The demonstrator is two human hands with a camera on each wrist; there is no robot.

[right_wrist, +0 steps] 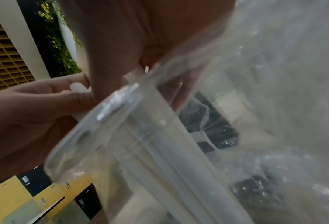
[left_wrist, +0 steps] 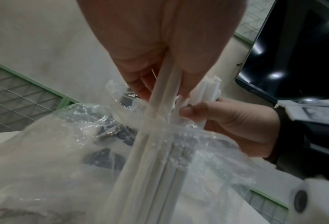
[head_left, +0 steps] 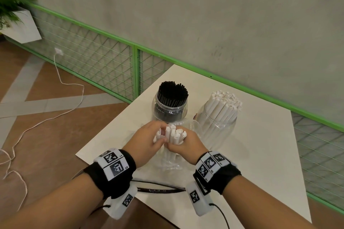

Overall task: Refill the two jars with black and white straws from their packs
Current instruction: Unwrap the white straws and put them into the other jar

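Observation:
On the white table (head_left: 260, 145) stand two clear jars: one (head_left: 170, 106) packed with black straws, the other (head_left: 217, 119) to its right packed with white straws. In front of them both hands hold an upright bundle of white straws (head_left: 175, 135) rising out of a clear plastic pack (head_left: 172, 161). My left hand (head_left: 149, 141) pinches a few straws (left_wrist: 160, 94) at the bundle's left side. My right hand (head_left: 186, 147) grips the rest of the bundle (left_wrist: 205, 89). Crumpled clear plastic (left_wrist: 64, 151) hangs around the straws' lower part and fills the right wrist view (right_wrist: 255, 106).
The table stands against a grey wall with a green wire fence (head_left: 104, 61) along its foot. A white cable (head_left: 61, 87) trails over the brown floor on the left, near a white planter (head_left: 22, 24). Dark cables (head_left: 158, 188) lie at the table's near edge.

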